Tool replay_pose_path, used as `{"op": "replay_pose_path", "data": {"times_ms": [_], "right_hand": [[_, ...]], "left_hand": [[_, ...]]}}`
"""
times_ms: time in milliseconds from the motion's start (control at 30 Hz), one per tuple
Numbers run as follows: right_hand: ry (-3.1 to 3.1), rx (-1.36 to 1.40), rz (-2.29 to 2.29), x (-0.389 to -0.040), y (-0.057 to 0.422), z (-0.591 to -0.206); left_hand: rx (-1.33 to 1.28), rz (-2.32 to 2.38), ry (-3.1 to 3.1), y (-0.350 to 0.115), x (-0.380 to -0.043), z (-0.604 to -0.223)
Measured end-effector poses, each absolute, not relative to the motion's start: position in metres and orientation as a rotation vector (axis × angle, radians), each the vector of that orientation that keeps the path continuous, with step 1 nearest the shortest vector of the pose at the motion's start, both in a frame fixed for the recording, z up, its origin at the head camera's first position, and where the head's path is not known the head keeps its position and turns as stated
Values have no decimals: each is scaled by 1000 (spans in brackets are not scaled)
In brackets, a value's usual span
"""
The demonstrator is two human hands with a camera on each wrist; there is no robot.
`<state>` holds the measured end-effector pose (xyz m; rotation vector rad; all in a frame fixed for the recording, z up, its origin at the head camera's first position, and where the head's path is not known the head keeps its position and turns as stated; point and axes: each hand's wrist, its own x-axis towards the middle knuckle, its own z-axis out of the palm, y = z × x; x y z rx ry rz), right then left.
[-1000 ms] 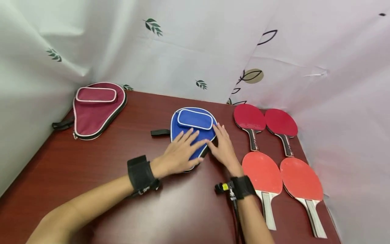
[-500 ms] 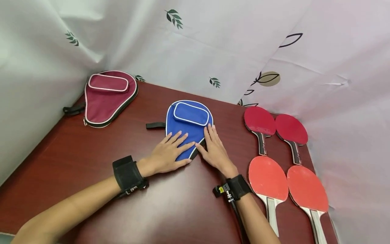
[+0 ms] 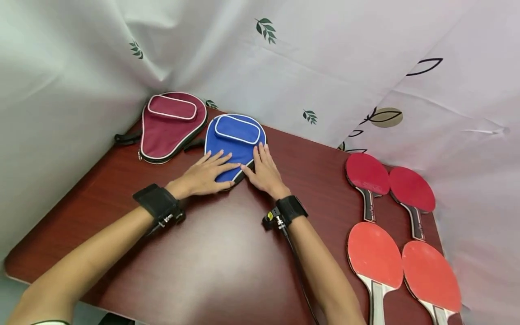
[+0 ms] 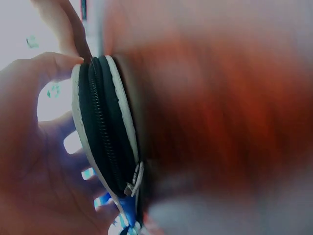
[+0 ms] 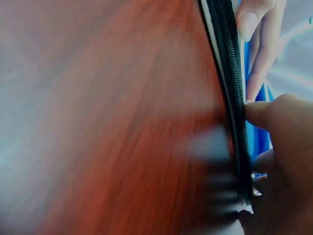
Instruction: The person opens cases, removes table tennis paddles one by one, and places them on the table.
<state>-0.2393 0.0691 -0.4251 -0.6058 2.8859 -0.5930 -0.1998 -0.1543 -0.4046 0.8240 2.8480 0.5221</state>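
Observation:
A blue table tennis bat case with white piping and a front pocket lies flat on the table in the head view. My left hand rests on its narrow lower left part, fingers spread and straight. Along its right edge lies my right hand, fingers extended onto the case. Both thumbs point toward each other across the lower end. In the left wrist view the zipper runs round the black side wall, with a metal pull at its end. The right wrist view shows my right thumb at the zipped edge.
A maroon bat case lies just left of the blue one, its black strap toward the wall sheet. Several table tennis bats lie at the right: dark red ones behind, orange-red ones in front. A white patterned sheet hangs behind the table.
Both hands have slid the blue case leftward across the table, up beside the maroon case. The head view has also shifted. The bats stay put on the table.

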Motion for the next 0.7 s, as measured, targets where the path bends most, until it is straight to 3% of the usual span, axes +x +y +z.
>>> {"op": "replay_pose_path", "data": {"times_ms": [367, 700], "right_hand": [[2892, -514, -600, -262, 51, -430], [2843, -600, -940, -248, 64, -428]], "left_hand": [[811, 652, 2786, -172, -229, -404], [793, 673, 2844, -180, -220, -411]]}}
